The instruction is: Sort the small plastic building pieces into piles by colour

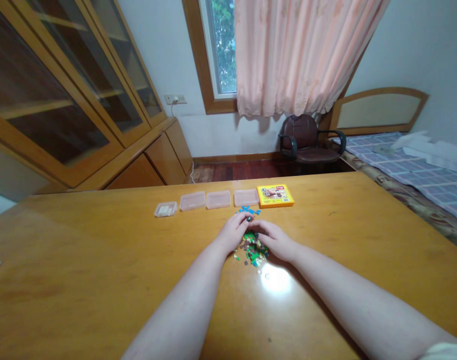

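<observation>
A heap of small toy building bricks point(255, 256), mostly green, brown and cream, lies on the wooden table in front of me. My left hand point(234, 231) curls over the left side of the heap, its fingers bent and pressed together near a small dark piece point(249, 219). What those fingers hold, if anything, is too small to tell. From the right, my right hand point(276, 240) arches over the bricks, thumb apart from its fingers, and its fingertips come close to the left hand. Just beyond both hands, blue bricks point(247, 209) form a separate little group.
Behind the bricks stand three shallow clear plastic trays point(218, 199) and a smaller clear box point(165, 209) with something pale inside. A yellow box point(276, 195) ends this row on the right. The table's point(100, 260) far edge faces an office chair point(304, 137).
</observation>
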The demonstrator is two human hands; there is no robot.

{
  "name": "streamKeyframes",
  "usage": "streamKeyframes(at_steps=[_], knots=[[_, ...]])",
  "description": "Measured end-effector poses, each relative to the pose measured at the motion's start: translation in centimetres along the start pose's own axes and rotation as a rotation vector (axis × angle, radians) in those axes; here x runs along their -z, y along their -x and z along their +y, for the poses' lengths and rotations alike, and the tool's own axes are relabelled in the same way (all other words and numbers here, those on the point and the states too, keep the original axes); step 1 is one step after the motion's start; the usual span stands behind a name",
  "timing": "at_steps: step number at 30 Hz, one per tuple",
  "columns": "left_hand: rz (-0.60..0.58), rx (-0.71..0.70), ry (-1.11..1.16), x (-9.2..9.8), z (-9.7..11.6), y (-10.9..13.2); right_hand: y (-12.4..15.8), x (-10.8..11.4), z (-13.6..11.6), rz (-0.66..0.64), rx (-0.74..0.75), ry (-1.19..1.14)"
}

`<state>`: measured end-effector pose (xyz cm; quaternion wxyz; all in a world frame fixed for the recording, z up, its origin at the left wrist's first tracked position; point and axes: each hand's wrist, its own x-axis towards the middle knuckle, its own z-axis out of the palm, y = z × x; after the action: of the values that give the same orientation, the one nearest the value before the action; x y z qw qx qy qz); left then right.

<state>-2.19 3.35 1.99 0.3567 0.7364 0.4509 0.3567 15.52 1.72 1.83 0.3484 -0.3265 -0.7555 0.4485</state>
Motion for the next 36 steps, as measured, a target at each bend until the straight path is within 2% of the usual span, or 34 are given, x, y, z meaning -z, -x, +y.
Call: streamKeyframes(at_steps=[5,9,12,16,21,24,29,36], knots=[[-0.117,-0.032,-0.017,0.1,0.6,0.3,-0.5,1.0,1.4,0.338,-0.135,-0.010],[-0.246,-0.056,-0.165,-0.3,0.8,0.6,-0.7,1.4,2.4,0.465,-0.186,-0.107],[-0.296,-0.105,-0.247,-0.6,1.0,0.7,-0.8,1.3,2.4,0.450,-0.175,-0.139],[-0.306,-0.158,-0.278,-0.7,1.2,0.8,-0.7,1.3,2.0,0.440,-0.167,-0.159],[-0.240,-0.078,-0.395,0.8,0.7,1.1,-0.6,1.3,1.9,0.436,-0.172,-0.164],[-0.249,-0.038,-0.499,1.3,0.4,1.4,-0.6,1.3,2.0,0.433,-0.188,-0.156],[-0.295,-0.070,-0.506,0.7,0.8,1.4,-0.6,1.3,1.8,0.425,-0.199,-0.142],[-0.274,-0.049,-0.498,0.4,0.9,1.3,-0.6,1.3,1.8,0.415,-0.198,-0.118]])
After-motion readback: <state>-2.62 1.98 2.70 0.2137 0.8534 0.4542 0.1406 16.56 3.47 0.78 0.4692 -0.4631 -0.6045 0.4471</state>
